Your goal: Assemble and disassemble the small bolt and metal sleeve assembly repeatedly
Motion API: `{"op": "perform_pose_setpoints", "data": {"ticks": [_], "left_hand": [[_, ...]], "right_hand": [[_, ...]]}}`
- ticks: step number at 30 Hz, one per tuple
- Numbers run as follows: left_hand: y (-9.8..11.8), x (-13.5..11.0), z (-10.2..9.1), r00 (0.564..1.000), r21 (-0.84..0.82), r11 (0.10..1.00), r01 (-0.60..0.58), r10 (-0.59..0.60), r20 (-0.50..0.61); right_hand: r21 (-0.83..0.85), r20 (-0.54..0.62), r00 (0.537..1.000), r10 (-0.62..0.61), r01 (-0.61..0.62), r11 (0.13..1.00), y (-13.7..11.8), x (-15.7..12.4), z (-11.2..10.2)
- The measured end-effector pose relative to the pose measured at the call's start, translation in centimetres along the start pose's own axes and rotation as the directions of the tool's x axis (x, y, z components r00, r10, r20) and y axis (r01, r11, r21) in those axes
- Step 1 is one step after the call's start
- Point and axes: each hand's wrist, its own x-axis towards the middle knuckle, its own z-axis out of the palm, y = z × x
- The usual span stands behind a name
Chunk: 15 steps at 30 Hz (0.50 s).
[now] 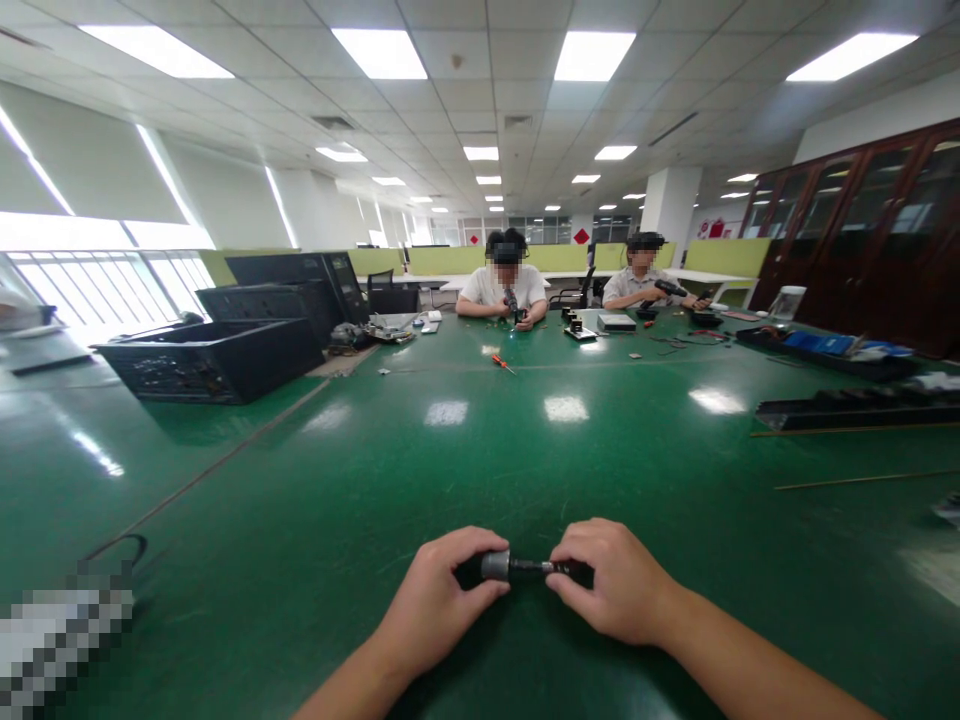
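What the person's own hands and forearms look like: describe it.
The left hand and right hand are ungloved, with no ring, watch or bracelet showing. Both forearms are bare to the picture's lower edge: no sleeve, cable or marking shows on them.

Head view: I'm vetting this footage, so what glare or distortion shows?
In the head view, ceiling lights glare off the green table, and windows look overexposed; the head view also appears stretched toward its edges; its lower-left patch is pixelated, and fine detail on the held tool is hard to read.
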Motion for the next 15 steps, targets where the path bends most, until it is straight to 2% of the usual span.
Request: {"op": "perform_pose_setpoints", "data": {"ticks": [2,5,8,10,12,14,15], "left_hand": [[0.4,0.1,-0.3,1.000,0.023,0.999,0.026,-0.026,0.000],[0.9,-0.3,-1.5,0.992,0.054,0.991,0.125,-0.126,0.008],[0.1,-1.9,-3.4,0.974,0.060,0.972,0.226,-0.227,0.003],[-1.7,-4.0,-5.0,0.963,0.083,0.960,0.268,-0.264,-0.052],[-4.4,-6.6,-6.4,0.940,0.117,0.938,0.327,-0.309,-0.148],[-7.4,-9.5,-7.5,0.901,0.125,0.908,0.400,-0.364,-0.234],[-8.7,-10.9,-8.0,0.870,0.136,0.892,0.431,-0.371,-0.324]], "right_hand": [[0.002,-0.006,1.000,0.017,-0.017,1.000,0.1,0.1,-0.1],[0.025,-0.005,0.999,0.039,-0.039,0.999,0.1,0.2,-0.2],[0.058,0.005,0.999,0.041,-0.042,0.997,0.0,0.2,-0.1],[0.081,0.017,0.999,0.036,-0.037,0.996,-0.1,0.2,0.1],[0.107,0.030,0.999,0.035,-0.038,0.994,-0.1,0.3,0.3],[0.135,0.037,0.998,0.041,-0.045,0.990,-0.1,0.4,0.5],[0.146,0.036,0.998,0.045,-0.050,0.988,0.0,0.4,0.5]]}}
